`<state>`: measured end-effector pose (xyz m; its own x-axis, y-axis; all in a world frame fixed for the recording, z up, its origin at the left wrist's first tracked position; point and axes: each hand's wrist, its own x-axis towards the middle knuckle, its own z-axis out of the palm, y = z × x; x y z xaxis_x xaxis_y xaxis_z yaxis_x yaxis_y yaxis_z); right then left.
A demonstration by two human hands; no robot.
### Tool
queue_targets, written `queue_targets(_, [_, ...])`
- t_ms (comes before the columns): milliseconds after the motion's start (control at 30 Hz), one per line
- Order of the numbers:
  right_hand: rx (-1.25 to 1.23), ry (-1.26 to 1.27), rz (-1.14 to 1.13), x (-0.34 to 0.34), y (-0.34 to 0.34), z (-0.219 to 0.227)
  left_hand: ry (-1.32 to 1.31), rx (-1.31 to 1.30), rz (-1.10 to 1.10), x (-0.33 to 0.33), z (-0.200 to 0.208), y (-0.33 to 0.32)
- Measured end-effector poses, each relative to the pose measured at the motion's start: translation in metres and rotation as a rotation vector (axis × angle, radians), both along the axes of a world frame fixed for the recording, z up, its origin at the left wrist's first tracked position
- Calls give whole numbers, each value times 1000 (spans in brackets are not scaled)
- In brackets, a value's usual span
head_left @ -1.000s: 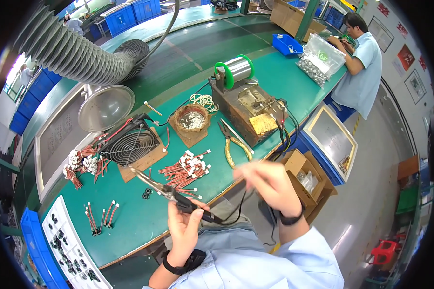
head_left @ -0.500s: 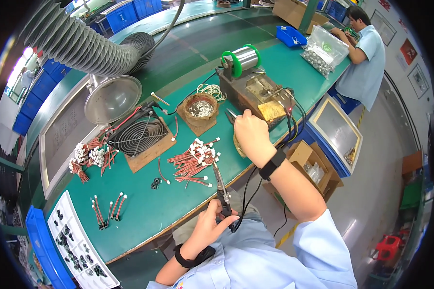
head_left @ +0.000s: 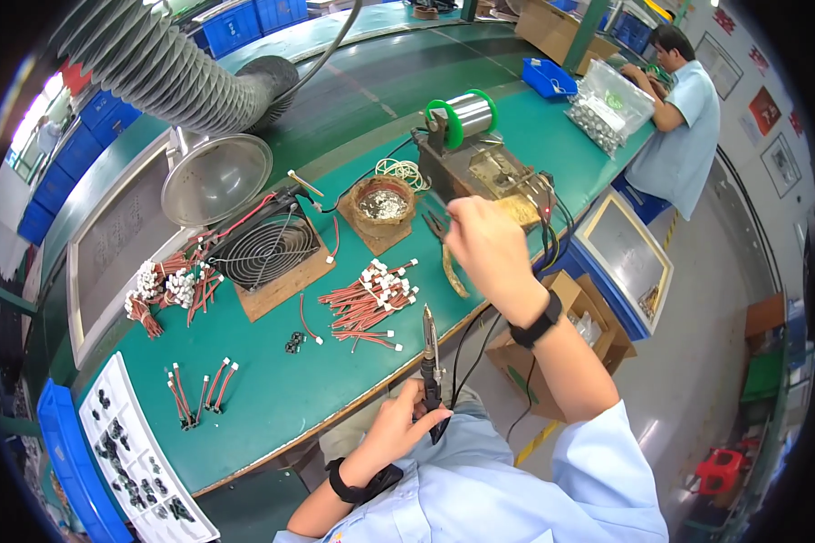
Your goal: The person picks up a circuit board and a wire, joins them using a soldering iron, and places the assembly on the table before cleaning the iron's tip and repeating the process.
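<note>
Soldering iron [head_left: 431, 366] front-right of wire pile [head_left: 369, 303]; pot [head_left: 380, 227] behind; fan [head_left: 267, 251] left, on board [head_left: 290, 288].

L cam of head-worn fisheye pair, v. wide, looks down & fwd: surface [head_left: 263, 380] close below, floor [head_left: 720, 262] farther R, edges bent nr rim.

The left hand [head_left: 397, 431] holds a black-handled soldering iron [head_left: 432, 369].

Free lane on bench [head_left: 267, 398] btwn L wires [head_left: 225, 386] & ctr wire pile [head_left: 364, 302]; blk pcs [head_left: 294, 342], fan [head_left: 267, 252] block rear.
</note>
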<state>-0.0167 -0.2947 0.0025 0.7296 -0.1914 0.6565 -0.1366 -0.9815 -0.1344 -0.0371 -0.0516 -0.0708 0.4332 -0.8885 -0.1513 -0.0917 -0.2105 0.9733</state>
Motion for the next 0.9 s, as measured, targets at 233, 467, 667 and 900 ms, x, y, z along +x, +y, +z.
queue_targets(233, [596,227,179,-73,14,8,83,94,-52,5,-7,-3])
queue_targets(467, [890,376,119,-81,19,-10,6,102,-35,4,-11,-6])
queue_targets(667, [888,387,132,-76,13,-17,44,241,-92,7,0,-11])
queue_targets(900, [654,303,20,-74,10,-22,49,273,-82,3,2,-8])
